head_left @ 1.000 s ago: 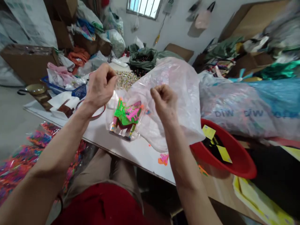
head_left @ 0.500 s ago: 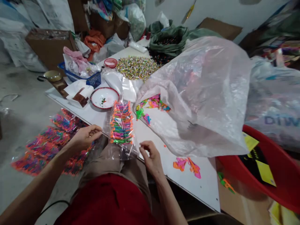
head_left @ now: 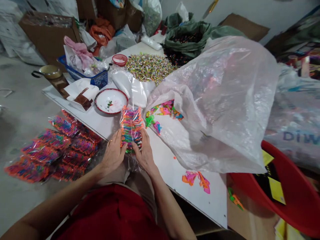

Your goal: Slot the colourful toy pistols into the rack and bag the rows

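Note:
A clear plastic bag packed with rows of small colourful plastic toys [head_left: 131,124] lies at the table's near edge, between my hands. My left hand [head_left: 114,150] is pressed along its left side, fingers pointing forward. On the opposite side my right hand [head_left: 144,150] grips it, with the thumb on top. Right of the bag, loose plastic toys [head_left: 165,111] show in the mouth of a large translucent sack [head_left: 225,100]. A few pink and orange toys [head_left: 196,180] rest on the white table [head_left: 172,173].
Filled bags [head_left: 53,140] are spread on the floor at left. An enamel plate [head_left: 111,101], a metal mug [head_left: 53,80], a blue basket [head_left: 82,73] and a heap of small pieces [head_left: 148,67] occupy the table's left and back. A red tub [head_left: 297,196] stands at right.
Both hands have moved inward from either side and closed on the packed bag's sides. The camera view has shifted slightly.

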Motion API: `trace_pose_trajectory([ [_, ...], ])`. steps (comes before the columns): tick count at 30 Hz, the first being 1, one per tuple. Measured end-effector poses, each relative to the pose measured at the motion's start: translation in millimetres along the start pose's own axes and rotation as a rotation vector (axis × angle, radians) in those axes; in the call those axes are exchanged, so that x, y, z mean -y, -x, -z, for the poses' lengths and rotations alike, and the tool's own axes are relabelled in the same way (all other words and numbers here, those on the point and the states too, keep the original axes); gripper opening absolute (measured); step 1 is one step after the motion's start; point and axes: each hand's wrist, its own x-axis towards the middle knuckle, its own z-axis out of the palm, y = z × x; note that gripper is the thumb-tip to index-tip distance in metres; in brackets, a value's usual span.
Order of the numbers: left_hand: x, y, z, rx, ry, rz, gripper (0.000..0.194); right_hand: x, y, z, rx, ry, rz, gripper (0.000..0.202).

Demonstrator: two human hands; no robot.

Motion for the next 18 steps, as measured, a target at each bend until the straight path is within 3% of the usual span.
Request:
trace_pose_trajectory([
  [6, -1, -7, -1.0, -0.050, 0.045, 0.019, 0.055, -4, -6, -3, -0.011, 0.002, -0.001, 0.063],
  [10, 2, -4, 12.3, -0.054, 0.171, 0.102, 0.062, 7, 7, 16, -0.037, -0.063, -0.019, 0.063],
  [14, 23, 30, 32.9, -0.080, 0.348, 0.226, 0.056, 20, 48, 46, 0.103, 0.029, 0.142, 0.070],
  [16, 36, 58, 38.5, 0.008, 0.441, 0.183, 0.056, 17, 67, 50, 0.160, 0.138, 0.254, 0.075],
  [18, 44, 83, 36.8, 0.146, 0.491, 0.117, 0.063, 10, 77, 44, 0.097, 0.239, 0.299, 0.070],
])
